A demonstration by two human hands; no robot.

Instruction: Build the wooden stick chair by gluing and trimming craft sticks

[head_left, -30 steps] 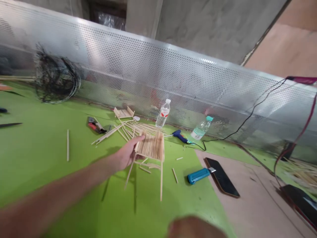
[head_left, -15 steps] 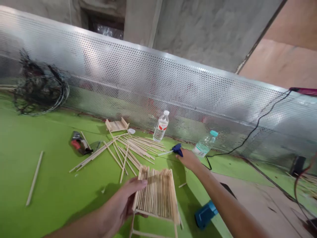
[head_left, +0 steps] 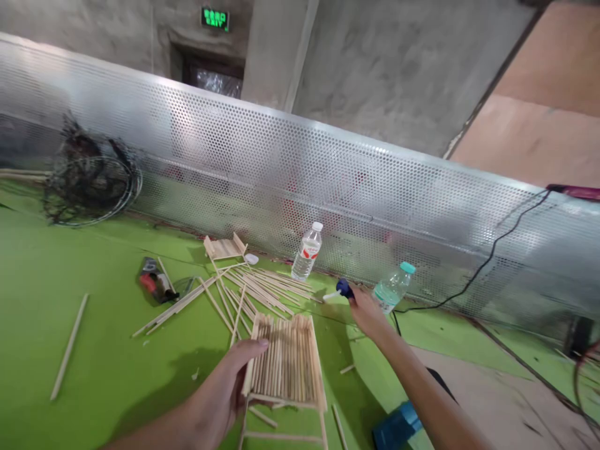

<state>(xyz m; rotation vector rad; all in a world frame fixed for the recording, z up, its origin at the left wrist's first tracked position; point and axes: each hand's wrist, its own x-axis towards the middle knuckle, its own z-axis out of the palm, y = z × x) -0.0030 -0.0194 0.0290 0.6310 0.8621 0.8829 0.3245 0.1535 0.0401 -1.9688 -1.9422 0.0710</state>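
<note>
My left hand is closed on the left side of a small chair-like frame made of pale wooden sticks, thumb on top. The frame tilts toward me, and its lower rungs run out at the bottom edge. My right hand is wrapped around a dark blue hot glue gun, with a whitish glue stick standing out to its left. Most of the glue gun is hidden by the hand. Behind the frame, loose wooden sticks lie spread on the green surface.
A white-capped water bottle and a teal-capped bottle stand by the perforated metal panel. A smaller stick piece, a red-and-black tool, a wire bundle and a teal object lie around.
The view has tilted up, bringing a green exit sign into sight. The glue gun has turned a little in my right hand, and its stick appears shorter. My left hand keeps the frame.
</note>
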